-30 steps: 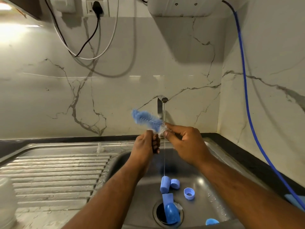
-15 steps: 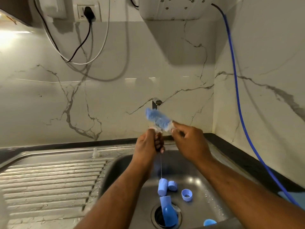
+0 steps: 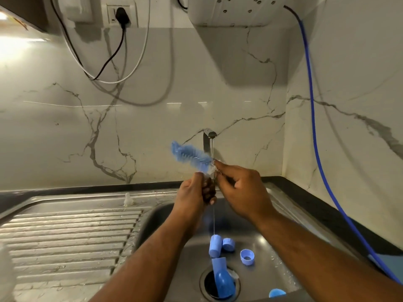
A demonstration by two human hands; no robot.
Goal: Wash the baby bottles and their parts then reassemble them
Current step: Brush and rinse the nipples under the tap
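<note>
A blue bottle brush points up and left above the steel sink, under a thin stream from the tap. My left hand grips the brush's handle below the bristles. My right hand pinches the bristle base with its fingertips. Blue bottle parts lie in the basin: a cylindrical cap, a smaller cap, a screw ring, a scoop-like piece over the drain and a round lid at the bottom edge. A clear teat stands on the drainboard's back rim.
A ribbed steel drainboard lies left of the basin. A pale blurred object sits at the bottom left edge. A blue hose runs down the right wall. Black and white cables hang from a socket above; a white appliance is mounted overhead.
The brush head has swung between the frames and now points further up and left. Both hands keep their hold above the basin. The camera view has shifted slightly.
</note>
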